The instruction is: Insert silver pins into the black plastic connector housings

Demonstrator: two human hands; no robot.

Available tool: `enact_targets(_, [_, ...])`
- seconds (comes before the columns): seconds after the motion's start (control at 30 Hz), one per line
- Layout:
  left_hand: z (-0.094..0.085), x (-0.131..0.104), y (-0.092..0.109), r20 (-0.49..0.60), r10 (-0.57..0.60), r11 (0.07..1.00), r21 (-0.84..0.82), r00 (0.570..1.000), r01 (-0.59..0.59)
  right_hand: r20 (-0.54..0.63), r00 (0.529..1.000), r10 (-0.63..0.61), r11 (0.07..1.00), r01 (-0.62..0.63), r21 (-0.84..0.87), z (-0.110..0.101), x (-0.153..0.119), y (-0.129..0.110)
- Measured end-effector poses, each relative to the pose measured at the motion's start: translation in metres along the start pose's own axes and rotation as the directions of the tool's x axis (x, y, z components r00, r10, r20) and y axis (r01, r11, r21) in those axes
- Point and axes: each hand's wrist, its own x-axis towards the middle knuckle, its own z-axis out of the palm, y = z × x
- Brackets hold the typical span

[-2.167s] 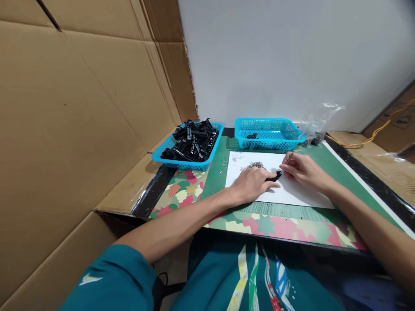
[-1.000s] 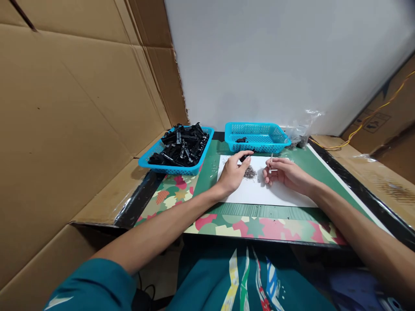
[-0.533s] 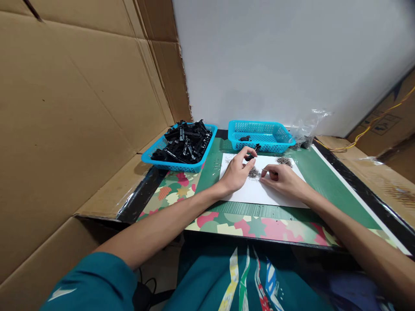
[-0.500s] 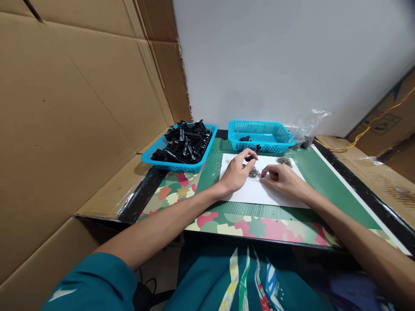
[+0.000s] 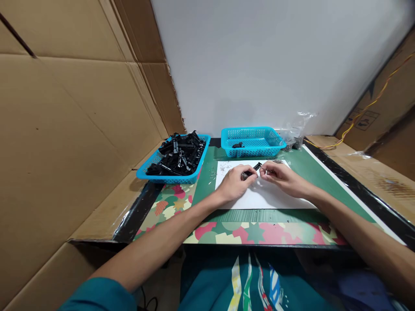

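Over a white sheet of paper [image 5: 259,199], my left hand [image 5: 234,183] is closed around a black plastic part [image 5: 257,166], whose far end sticks out past the fingers. Close beside it, my right hand [image 5: 287,179] is closed in a pinch at the part's right side. A small thin metal-looking piece seems to be between its fingertips, too small to name surely. Behind the right hand, a pile of tiny metal pieces [image 5: 278,161] is mostly hidden. More tiny pieces [image 5: 224,167] lie scattered at the sheet's upper left.
A blue basket [image 5: 168,178] heaped with black plastic parts stands at the left. Another blue basket [image 5: 256,153], holding a few black parts, is at the back, with a clear plastic bag [image 5: 296,131] beside it. Cardboard walls [image 5: 81,116] enclose the left side.
My right hand has moved up and toward the left hand, meeting the black part. The left hand has come slightly lower over the middle pile. The camera view has tilted a little.
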Motion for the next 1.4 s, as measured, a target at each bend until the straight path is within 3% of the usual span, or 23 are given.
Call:
enact_targets(0.13, [-0.0002, -0.0011, 0.0023, 0.028, 0.004, 0.999, -0.039, 1.000, -0.003, -0.026, 1.000, -0.014, 0.991, 0.017, 0.133, 0.0009, -0.0005, -0.0051])
enact_targets(0.27, [-0.0014, -0.0005, 0.0012, 0.010, -0.003, 0.999, -0.047, 1.000, 0.004, -0.037, 0.999, -0.006, 0.993, 0.011, 0.122, 0.0013, -0.0004, -0.0069])
enact_targets(0.5, [-0.0016, -0.0036, 0.0051, 0.114, 0.032, 0.997, -0.076, 0.993, -0.024, -0.008, 1.000, 0.012, 0.958, -0.009, 0.285, 0.0050, -0.0011, -0.0040])
enact_targets(0.63, [-0.0012, -0.0040, 0.0048, 0.056, -0.025, 1.000, -0.010, 0.998, 0.025, -0.017, 1.000, 0.014, 0.963, -0.009, 0.269, 0.0052, -0.0017, -0.0033])
enact_targets(0.73, [-0.0016, -0.0027, 0.0029, 0.075, -0.035, 0.999, -0.040, 0.997, 0.038, 0.002, 1.000, 0.008, 0.968, -0.009, 0.250, 0.0055, -0.0025, -0.0036])
enact_targets(0.97, [-0.0004, -0.0023, 0.0023, 0.140, -0.003, 0.998, -0.068, 0.990, 0.013, 0.062, 0.998, -0.023, 0.954, 0.003, 0.301, 0.0078, -0.0031, -0.0077])
enact_targets(1.2, [-0.0003, -0.0042, 0.0035, 0.144, -0.005, 0.998, -0.068, 0.990, 0.015, 0.049, 0.998, -0.036, 0.947, 0.018, 0.320, 0.0072, -0.0018, -0.0026])
enact_targets(1.33, [-0.0002, -0.0049, 0.0031, 0.166, 0.029, 0.995, -0.098, 0.986, -0.013, 0.048, 0.998, -0.041, 0.957, 0.025, 0.289, 0.0073, -0.0017, -0.0045])
enact_targets(1.4, [-0.0002, -0.0048, 0.0031, 0.125, 0.031, 0.994, -0.109, 0.992, -0.017, 0.012, 1.000, -0.022, 0.973, 0.019, 0.231, 0.0071, -0.0013, -0.0066])
